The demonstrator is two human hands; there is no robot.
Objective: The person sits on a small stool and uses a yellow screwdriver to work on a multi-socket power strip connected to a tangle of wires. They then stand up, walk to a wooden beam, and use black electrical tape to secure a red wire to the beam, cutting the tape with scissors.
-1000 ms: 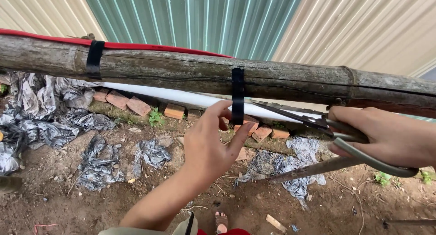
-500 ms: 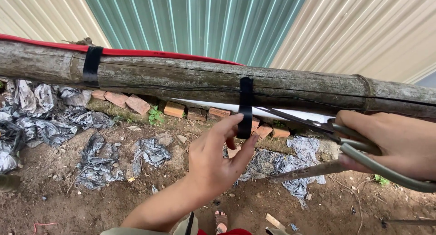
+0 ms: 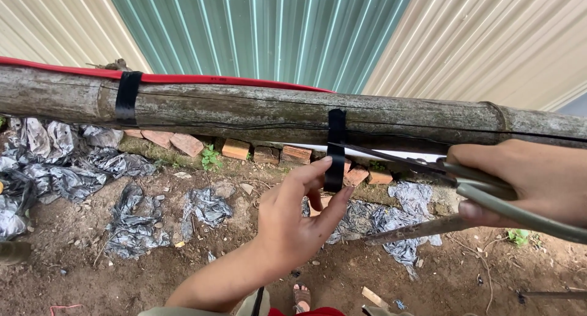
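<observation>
Black strap [image 3: 334, 163] pinched by left hand [image 3: 293, 221]; right hand [image 3: 526, 181] grips scissors [image 3: 465, 181].

Both forearms are bare, no sleeves, gloves, watch or rings showing on the left hand [image 3: 292, 221] or right hand [image 3: 532, 181]. Down below there's a bit of pale khaki clothing [image 3: 202, 311], a red strip [image 3: 306, 312], and a sandalled foot [image 3: 301, 294].

Parts hidden or cut off at the wooden pole

The pole [image 3: 244, 111] runs past both side edges. The right hand [image 3: 526, 181] hides the scissors' [image 3: 428, 167] pivot; their handles leave the right edge. The red cable [image 3: 183, 79] disappears behind the pole.
</observation>
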